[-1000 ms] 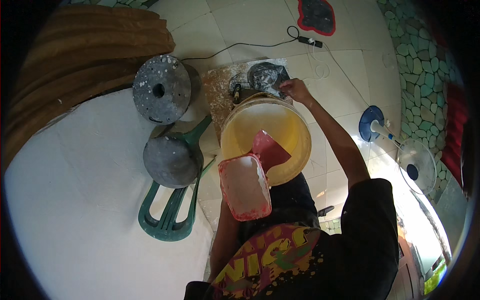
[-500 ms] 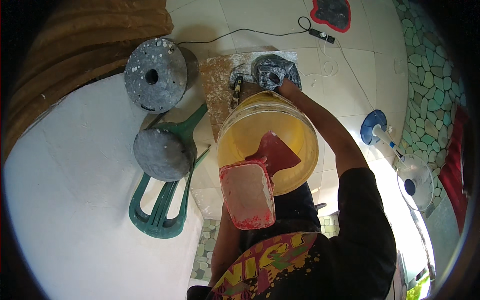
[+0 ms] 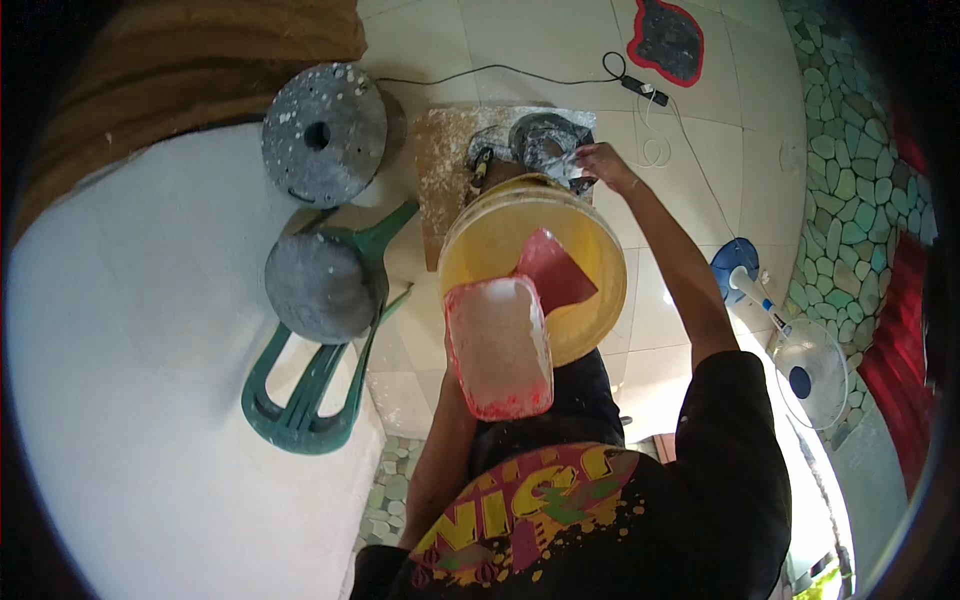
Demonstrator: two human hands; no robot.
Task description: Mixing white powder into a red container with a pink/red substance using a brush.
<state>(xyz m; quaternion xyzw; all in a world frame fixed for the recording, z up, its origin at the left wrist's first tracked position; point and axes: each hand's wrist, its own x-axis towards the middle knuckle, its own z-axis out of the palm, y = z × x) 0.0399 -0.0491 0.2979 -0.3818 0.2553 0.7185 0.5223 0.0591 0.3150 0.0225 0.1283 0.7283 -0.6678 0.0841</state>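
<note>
A shallow rectangular tub with a red rim and a pale, smeared inside is held over the near side of a yellow bucket. My left forearm reaches up under it, and the tub hides most of my left hand. A red, wide-bladed scraper sticks out beyond the tub's far right corner, over the bucket's mouth. Past the bucket, a dark plastic bag smeared with white stands with its mouth gaping. Closed fingers of my right hand pinch the bag's right edge.
A stained board lies under the bag, with a dark-handled tool on it. Left stand a speckled grey drum, a round grey object and a green plastic chair. A power strip and a fan are on the right.
My right hand has drawn back from the bag's mouth to its right edge, and the bag's opening shows more. The tub has shifted slightly up in view, nearer the scraper.
</note>
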